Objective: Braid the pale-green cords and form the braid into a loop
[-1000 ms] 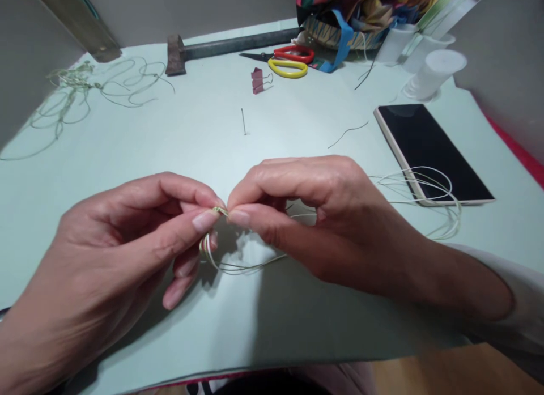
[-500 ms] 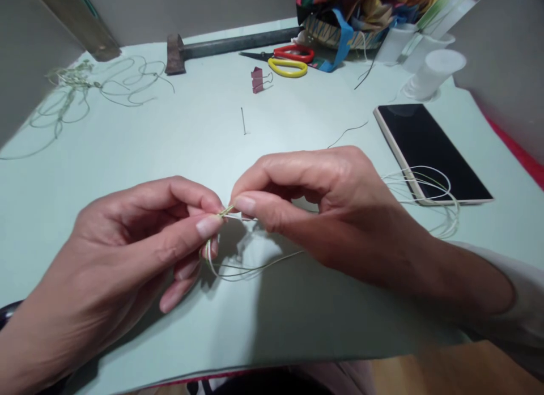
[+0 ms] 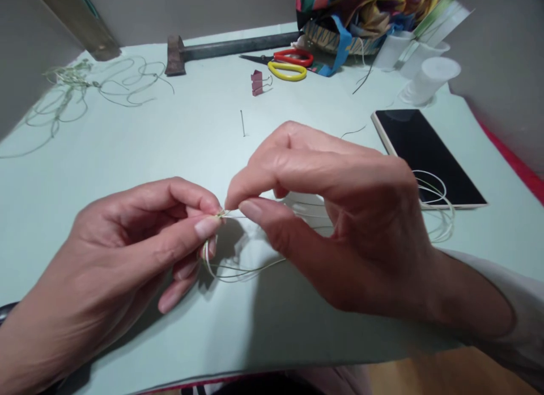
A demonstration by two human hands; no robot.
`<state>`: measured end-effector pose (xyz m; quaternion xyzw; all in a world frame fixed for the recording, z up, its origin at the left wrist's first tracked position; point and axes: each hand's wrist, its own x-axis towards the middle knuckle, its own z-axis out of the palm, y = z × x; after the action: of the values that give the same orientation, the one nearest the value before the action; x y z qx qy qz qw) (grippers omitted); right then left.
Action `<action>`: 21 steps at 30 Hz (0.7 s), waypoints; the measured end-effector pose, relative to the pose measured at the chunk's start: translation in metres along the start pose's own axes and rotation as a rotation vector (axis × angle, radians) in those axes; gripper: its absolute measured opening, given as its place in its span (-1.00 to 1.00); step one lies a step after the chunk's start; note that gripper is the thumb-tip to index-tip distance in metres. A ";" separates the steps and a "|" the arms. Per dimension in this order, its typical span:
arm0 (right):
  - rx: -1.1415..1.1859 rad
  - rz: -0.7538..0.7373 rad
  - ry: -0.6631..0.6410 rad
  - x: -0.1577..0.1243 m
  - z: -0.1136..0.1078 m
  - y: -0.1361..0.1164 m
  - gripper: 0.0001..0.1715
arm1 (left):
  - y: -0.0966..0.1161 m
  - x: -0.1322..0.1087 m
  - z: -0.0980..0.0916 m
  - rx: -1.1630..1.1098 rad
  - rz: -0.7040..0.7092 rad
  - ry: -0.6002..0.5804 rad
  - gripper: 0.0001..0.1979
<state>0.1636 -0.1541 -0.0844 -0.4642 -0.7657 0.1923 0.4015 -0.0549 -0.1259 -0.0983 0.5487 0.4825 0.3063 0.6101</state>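
Note:
My left hand [image 3: 144, 253] is closed, its thumb and forefinger pinching thin green and white cords [image 3: 224, 280] near the middle of the view. From that pinch the cords loop below the fingers and run off to the right, passing beneath my right hand [image 3: 348, 213]. The right thumb and forefinger nearly meet just right of the left fingertips, at a short strand coming out of the pinch. Their grip on it is very fine and partly hidden. Further cord lies coiled beyond the right wrist, partly over the phone [image 3: 429, 157].
A nail-like pin [image 3: 242, 123], a binder clip [image 3: 256, 83], scissors [image 3: 289, 71] and a hammer [image 3: 175, 56] lie beyond the hands. Tangled cord [image 3: 70, 77] is at far left. White spools [image 3: 429, 83] and a basket of cloth [image 3: 314, 35] stand at back right.
My right hand has rolled and lifted, its knuckles higher and its palm more opened. Its fingertips stay close to the left pinch. The left hand has barely moved.

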 end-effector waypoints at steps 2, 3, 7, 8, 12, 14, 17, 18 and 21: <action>0.001 0.030 -0.016 0.001 0.001 0.000 -0.69 | -0.001 -0.001 0.000 0.001 -0.001 -0.003 -0.93; 0.005 0.033 -0.020 0.001 0.002 0.000 -0.70 | -0.001 -0.001 0.000 0.004 0.001 -0.005 -0.94; 0.065 0.036 -0.065 0.002 0.000 0.006 -0.75 | 0.002 0.000 0.000 0.024 0.007 -0.006 -0.94; 0.080 0.036 -0.078 0.002 -0.001 0.007 -0.76 | 0.003 0.000 0.001 0.036 0.009 -0.003 -0.93; 0.126 0.061 -0.143 0.003 -0.003 0.011 -0.79 | 0.005 0.003 0.002 0.073 0.022 0.002 -0.89; 0.142 0.088 -0.165 0.003 -0.003 0.011 -0.81 | 0.004 0.004 0.003 0.068 0.028 0.000 -0.88; 0.140 0.070 -0.152 0.003 -0.002 0.011 -0.81 | 0.004 0.005 0.005 0.062 0.020 -0.002 -0.87; 0.124 0.050 -0.138 0.003 -0.001 0.011 -0.81 | 0.005 0.005 0.005 0.062 0.019 -0.001 -0.87; 0.045 -0.008 -0.087 0.001 0.001 0.010 -0.83 | 0.006 0.004 0.004 0.079 0.020 0.000 -0.90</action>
<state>0.1676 -0.1482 -0.0909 -0.4434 -0.7798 0.2278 0.3788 -0.0493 -0.1229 -0.0939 0.5771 0.4887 0.2934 0.5848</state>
